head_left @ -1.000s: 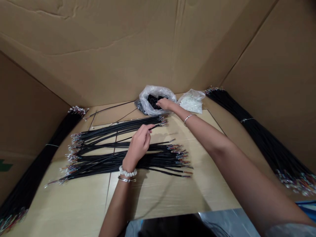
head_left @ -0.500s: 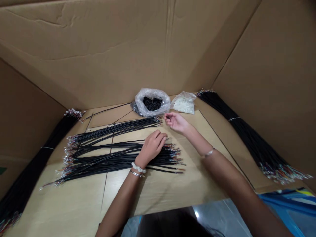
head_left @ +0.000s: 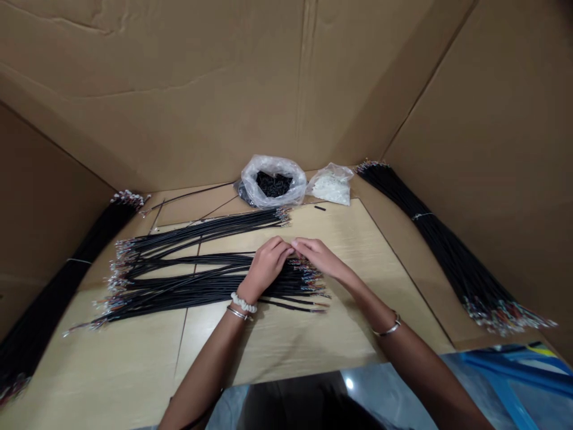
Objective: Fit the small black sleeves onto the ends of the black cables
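The worktop (head_left: 308,340) carried black cables (head_left: 210,291), an open bag (head_left: 295,192) behind them. Over the cables, the left hand (head_left: 268,263) pinched one; the right hand (head_left: 320,257) met it, fingertips pressed together, contents hidden. Near the bag lay a small black piece (head_left: 320,208).

The right hand (head_left: 323,257) has moved from the plastic bag (head_left: 256,194) to the left hand (head_left: 267,263); a short black tube (head_left: 320,208) appears.
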The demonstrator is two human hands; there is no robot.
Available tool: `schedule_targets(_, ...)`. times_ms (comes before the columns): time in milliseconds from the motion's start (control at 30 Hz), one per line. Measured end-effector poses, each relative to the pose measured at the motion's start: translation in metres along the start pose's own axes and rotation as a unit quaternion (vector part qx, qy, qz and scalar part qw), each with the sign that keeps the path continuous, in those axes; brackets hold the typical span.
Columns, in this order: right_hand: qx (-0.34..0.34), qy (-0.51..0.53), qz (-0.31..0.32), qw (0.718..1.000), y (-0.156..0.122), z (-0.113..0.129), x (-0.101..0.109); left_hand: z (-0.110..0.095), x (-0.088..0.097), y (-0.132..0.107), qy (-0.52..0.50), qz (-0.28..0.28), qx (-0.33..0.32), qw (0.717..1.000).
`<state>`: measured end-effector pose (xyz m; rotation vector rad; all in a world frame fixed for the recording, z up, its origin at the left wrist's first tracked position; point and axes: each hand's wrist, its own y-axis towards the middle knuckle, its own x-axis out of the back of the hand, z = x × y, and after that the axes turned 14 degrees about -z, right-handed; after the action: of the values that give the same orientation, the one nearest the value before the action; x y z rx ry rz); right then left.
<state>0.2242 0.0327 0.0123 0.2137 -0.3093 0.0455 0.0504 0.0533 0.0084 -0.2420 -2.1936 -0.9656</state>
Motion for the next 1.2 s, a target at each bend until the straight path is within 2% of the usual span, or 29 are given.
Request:
schedule_targets(200, 0.011, 0.003, 0.018, 1.000, -0.001, -0.002, 0.004, -0.002, 0.003, -0.003, 0.020, -0.026, -0.023, 0.999)
schedule_targets(333, -0.012, 0.038, 0.038, 0.998, -0.001, -0.001, 0.005, -0.002, 0.003, -0.008, 0.062, -0.076, -0.078, 0.992)
schedule_targets(500, -0.034, 0.082, 0.027, 0.996, -0.001, 0.002, 0.004, -0.002, 0.000, -0.010, 0.077, -0.112, -0.128, 0.982)
schedule_targets(600, -0.038, 0.091, 0.025, 0.995, -0.001, 0.001, 0.005, -0.004, 0.000, -0.008, 0.056, -0.112, -0.104, 0.987)
schedule_targets(767, -0.020, 0.106, 0.032, 0.994, -0.002, 0.003, 0.005, -0.010, 0.004, -0.005, -0.045, -0.090, -0.016, 0.995)
schedule_targets(867, -0.096, 0.142, 0.055, 0.984, -0.002, 0.004, 0.007, -0.013, 0.006, -0.005, -0.085, -0.079, 0.023, 0.993)
schedule_targets(1000, -0.232, 0.252, 0.095, 0.935, 0.001, 0.002, 0.014, -0.014, 0.006, -0.005, -0.108, -0.070, 0.061, 0.990)
schedule_targets(1067, -0.253, 0.272, 0.086, 0.924, 0.002, 0.002, 0.017, -0.014, 0.006, -0.005, -0.116, -0.067, 0.072, 0.988)
schedule_targets(1200, -0.252, 0.278, 0.077, 0.924, 0.001, 0.004, 0.018, -0.012, 0.005, -0.005, -0.137, -0.073, 0.089, 0.984)
